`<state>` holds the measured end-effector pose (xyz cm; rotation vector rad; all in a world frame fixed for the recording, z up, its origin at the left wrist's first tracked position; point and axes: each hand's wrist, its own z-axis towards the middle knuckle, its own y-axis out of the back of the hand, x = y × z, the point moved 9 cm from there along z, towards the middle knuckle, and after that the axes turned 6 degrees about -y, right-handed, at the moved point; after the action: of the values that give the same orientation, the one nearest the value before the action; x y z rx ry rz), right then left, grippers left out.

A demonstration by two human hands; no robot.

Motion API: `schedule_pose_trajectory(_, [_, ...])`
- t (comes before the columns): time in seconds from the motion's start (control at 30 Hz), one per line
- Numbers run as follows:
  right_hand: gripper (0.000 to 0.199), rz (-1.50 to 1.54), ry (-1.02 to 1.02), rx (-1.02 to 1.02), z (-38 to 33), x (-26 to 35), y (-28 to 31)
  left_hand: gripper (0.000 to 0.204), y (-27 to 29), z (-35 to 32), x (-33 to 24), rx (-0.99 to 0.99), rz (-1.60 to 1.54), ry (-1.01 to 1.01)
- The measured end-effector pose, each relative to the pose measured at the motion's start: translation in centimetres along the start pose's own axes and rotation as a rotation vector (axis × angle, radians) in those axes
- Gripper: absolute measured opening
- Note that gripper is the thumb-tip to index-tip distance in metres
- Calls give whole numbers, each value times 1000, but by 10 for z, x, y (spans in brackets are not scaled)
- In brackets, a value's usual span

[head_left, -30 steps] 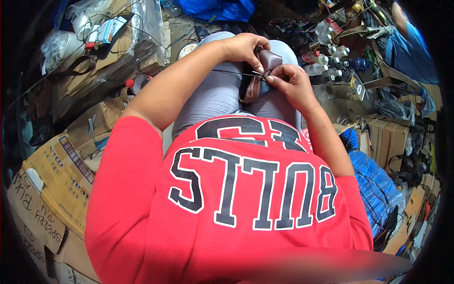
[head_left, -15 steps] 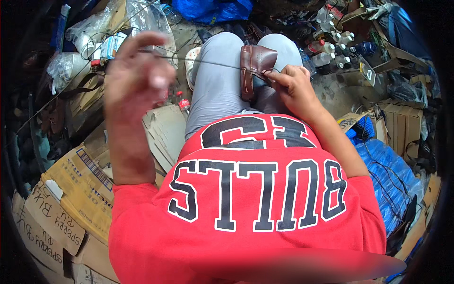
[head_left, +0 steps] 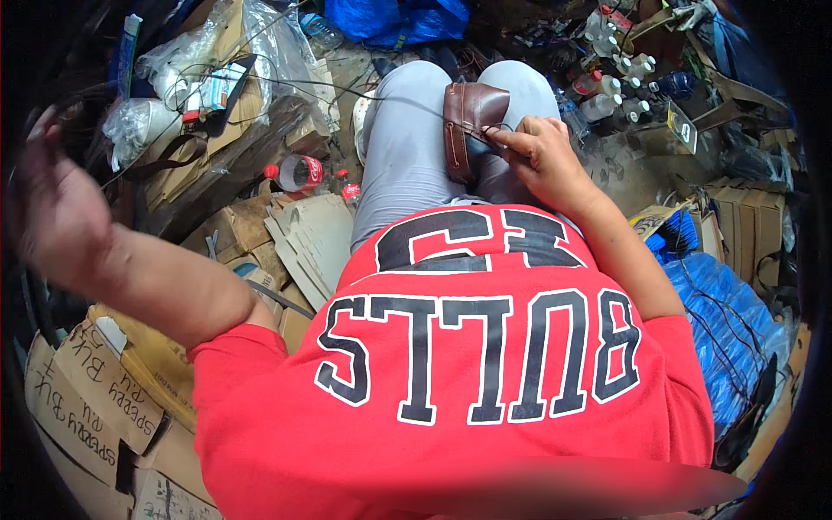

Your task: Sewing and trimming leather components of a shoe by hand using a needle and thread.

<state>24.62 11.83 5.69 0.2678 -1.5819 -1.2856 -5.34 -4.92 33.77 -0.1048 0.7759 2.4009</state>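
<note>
- The brown leather shoe (head_left: 472, 121) lies on the person's lap, across the grey trousers (head_left: 407, 147) between the two thighs, its opening turned toward the right hand.
- Right hand (head_left: 542, 156) rests on the right thigh, touching the shoe's near edge; fingers curled together, fingertips pressed at the seam and pinching there — whether a needle sits between them is too small to tell.
- Left hand (head_left: 56, 204) is flung out far to the left edge of the view, blurred; fingers appear loosely spread and raised, but whether they pinch the thread cannot be told.
- A thin dark thread (head_left: 381, 91) runs from the shoe leftward over the left thigh toward the cluttered floor side.
- Change from half a second ago: the left hand has travelled further outward and lower — it stood above the left knee, now well apart from the shoe. The right hand has stayed on the shoe; the shoe has kept its place on the lap.
- A second ago both hands met at the shoe; now only the right one does.
- Surroundings: flattened cardboard (head_left: 104, 390) at lower left, a red-capped plastic bottle (head_left: 295, 172) just left of the left thigh, small white bottles (head_left: 611, 87) beyond the right knee, blue sacking (head_left: 719, 321) at right.
</note>
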Motion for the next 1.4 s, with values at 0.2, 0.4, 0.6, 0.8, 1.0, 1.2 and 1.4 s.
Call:
schedule_pose_trajectory(0.2, [48,115,-98,85,8,-33,-6,17,-188,-86,40,255,-590,601])
schedule_pose_trajectory(0.4, [42,277,-139,157,27,-44,-12,15,-305,-145,29,587,-589,694])
schedule_pose_trajectory(0.6, [34,307,-153,194,32,-44,-14,14,-321,-139,32,628,-523,609])
schedule_pose_trajectory(0.8, [32,335,-154,208,33,-43,-14,14,-323,-133,27,643,-436,475])
schedule_pose_trajectory(1.0, [29,366,-155,206,31,-46,-16,15,-317,-120,13,628,-323,296])
schedule_pose_trajectory(1.2, [27,378,-141,227,29,-46,-18,20,-317,-130,10,589,-418,353])
schedule_pose_trajectory(1.4, [36,280,-115,236,30,-42,-20,24,-319,-159,37,629,-486,487])
